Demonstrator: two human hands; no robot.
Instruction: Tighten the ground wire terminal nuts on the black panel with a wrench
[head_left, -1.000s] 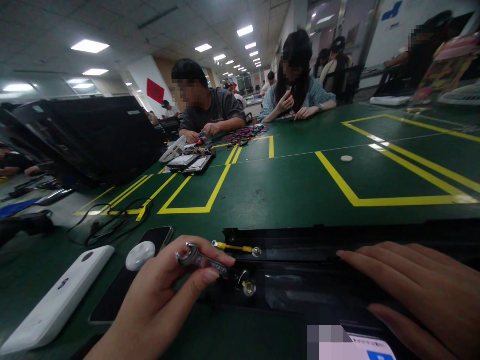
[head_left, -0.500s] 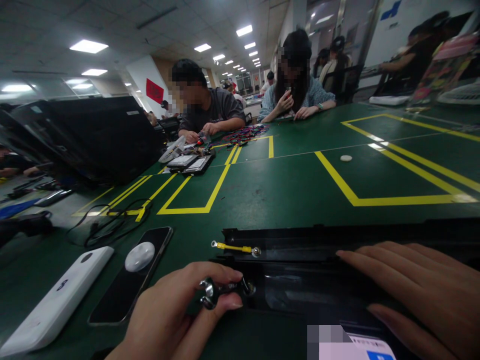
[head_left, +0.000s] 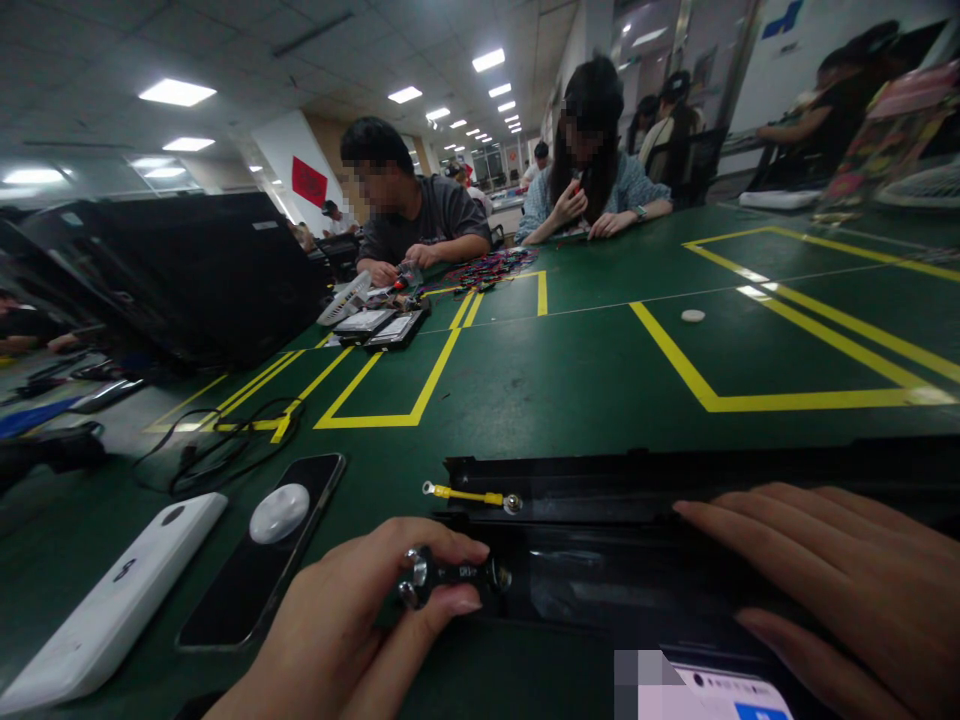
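My left hand (head_left: 345,630) pinches a small metal wrench (head_left: 442,577) whose far end sits on a nut (head_left: 501,577) at the left end of a long black panel (head_left: 675,480). My right hand (head_left: 832,580) lies flat on top of that panel, fingers stretched out to the left. A short yellow wire (head_left: 469,494) with ring terminals is fixed to the panel's left corner, just above the wrench.
A black phone (head_left: 247,580) with a white round puck (head_left: 279,513) on it and a white box (head_left: 105,600) lie at the left. A black cable (head_left: 217,440) is behind them. Two people work across the green table (head_left: 570,370), marked with yellow tape. A phone screen (head_left: 720,695) shows at the bottom.
My left hand has swung the wrench down from a raised, tilted position to level with the nut, and moved a little right. My right hand has stayed put.
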